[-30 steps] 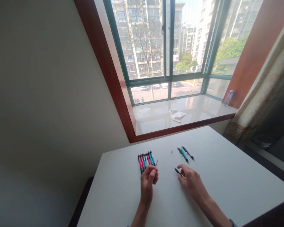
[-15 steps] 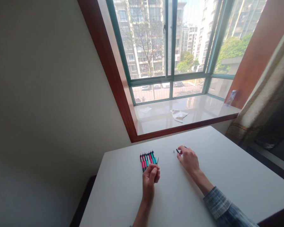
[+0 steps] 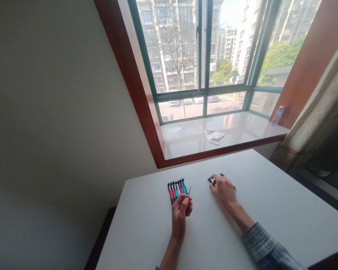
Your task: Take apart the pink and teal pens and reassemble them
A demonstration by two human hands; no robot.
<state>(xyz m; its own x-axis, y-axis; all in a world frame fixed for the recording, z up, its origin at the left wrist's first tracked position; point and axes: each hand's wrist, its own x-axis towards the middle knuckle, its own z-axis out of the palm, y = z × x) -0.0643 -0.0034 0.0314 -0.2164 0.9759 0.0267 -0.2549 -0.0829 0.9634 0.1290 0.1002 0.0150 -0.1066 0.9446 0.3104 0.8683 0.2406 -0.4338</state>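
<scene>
White flat-topped table [image 3: 214,240]: lay beneath both hands, under a window.
Right hand [image 3: 224,190]: was stretched toward the table's far side, thumb and forefinger clamped on a short black cylindrical piece [image 3: 210,181].
Left hand [image 3: 181,210]: was nearer the person, its fingers pinched together on a slim grey metallic-looking rod [image 3: 189,190].
Row of slim pink, teal, white and black pens [image 3: 177,186]: lay side by side just beyond the left hand, long axes running away from the person, near ends partly hidden.
Loose slim dark pen [image 3: 222,175]: lay slantwise, far end leftward, partly covered by the right hand, the nearer one; whether they touched could not be told.
Rod: stuck out of the left fingertips, pointing away and slightly right.
Black piece: jutted from the right grip toward the far left, right of the rod and farther out, well apart, their axes unaligned.
</scene>
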